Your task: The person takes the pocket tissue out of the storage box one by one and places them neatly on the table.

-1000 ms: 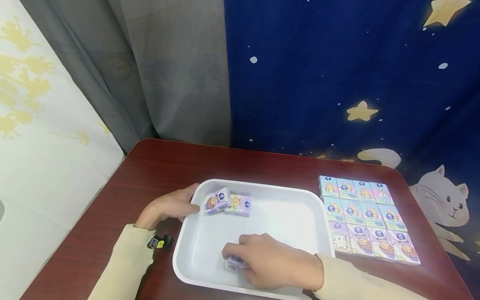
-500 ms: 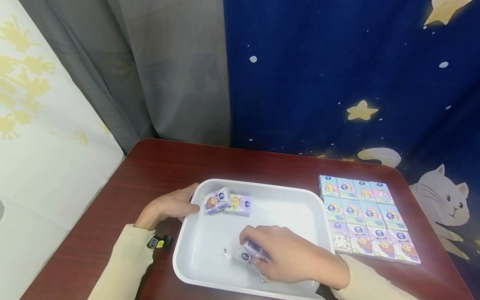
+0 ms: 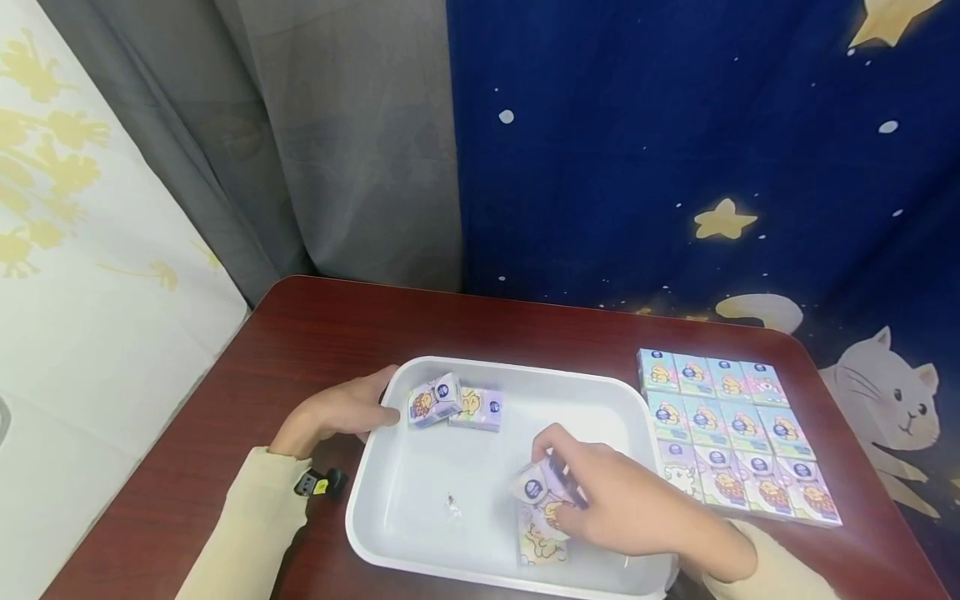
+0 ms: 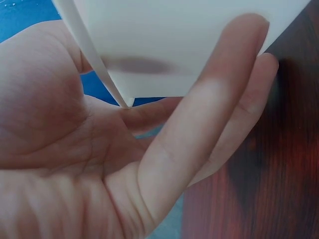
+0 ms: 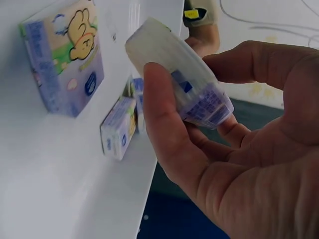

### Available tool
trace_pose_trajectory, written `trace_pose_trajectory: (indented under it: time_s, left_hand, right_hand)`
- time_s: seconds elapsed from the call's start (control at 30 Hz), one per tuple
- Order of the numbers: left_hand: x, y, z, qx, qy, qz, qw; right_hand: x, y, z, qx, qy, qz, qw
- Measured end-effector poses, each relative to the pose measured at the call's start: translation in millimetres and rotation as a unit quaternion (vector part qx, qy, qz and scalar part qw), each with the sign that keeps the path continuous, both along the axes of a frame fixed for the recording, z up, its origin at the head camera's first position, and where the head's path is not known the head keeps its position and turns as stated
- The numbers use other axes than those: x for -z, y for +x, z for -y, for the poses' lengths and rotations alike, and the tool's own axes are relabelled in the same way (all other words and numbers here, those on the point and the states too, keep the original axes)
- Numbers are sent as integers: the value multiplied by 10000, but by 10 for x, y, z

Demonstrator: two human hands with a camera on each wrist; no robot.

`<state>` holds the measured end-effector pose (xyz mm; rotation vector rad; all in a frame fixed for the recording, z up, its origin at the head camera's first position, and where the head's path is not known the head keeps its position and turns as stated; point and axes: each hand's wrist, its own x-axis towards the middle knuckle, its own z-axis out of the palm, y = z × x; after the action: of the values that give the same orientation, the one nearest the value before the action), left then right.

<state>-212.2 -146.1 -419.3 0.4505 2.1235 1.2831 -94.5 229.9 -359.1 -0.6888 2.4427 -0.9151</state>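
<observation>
In the head view a white plastic tray stands on the table. My left hand grips its left rim, thumb over the edge; in the left wrist view the fingers reach along the tray's outer side. Over the right part of the tray, my right hand holds a pocket tissue pack between thumb and fingers, tilted. Its clear wrapper and printed end show in the right wrist view. A second tissue pack lies below it, partly covered. Two more packs rest in the far left corner, one leaning on the other.
Right of the tray, several tissue packs lie flat in three tight rows. A small shiny scrap is on the tray floor. Dark red table surrounds the tray; curtains hang behind it.
My right hand has moved right across the tray, carrying the tissue pack and tilting it up. The pack beneath and the small scrap have come into view. My left hand stays on the rim.
</observation>
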Motion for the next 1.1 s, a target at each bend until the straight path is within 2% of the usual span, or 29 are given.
trace_pose_trajectory:
  time_s: [0.43, 0.73, 0.87, 0.97, 1.1]
  left_hand:
    - [6, -4, 0, -9, -2, -23, 10000]
    - [-4, 10, -8, -2, 22, -2, 10000]
    - [1, 11, -2, -5, 10, -31, 10000]
    - [6, 8, 3, -8, 18, -28, 10000]
    - [16, 2, 6, 26, 86, -2, 10000]
  right_hand:
    - [75, 131, -396, 749, -702, 436, 9938]
    - [154, 280, -624, 1354, -1112, 746, 9817]
    - [176, 335, -718, 1762, -897, 897, 9761]
    - [194, 371, -785, 2148, -650, 1134, 9679]
    - [233, 426, -893, 2525, -601, 1403, 9555]
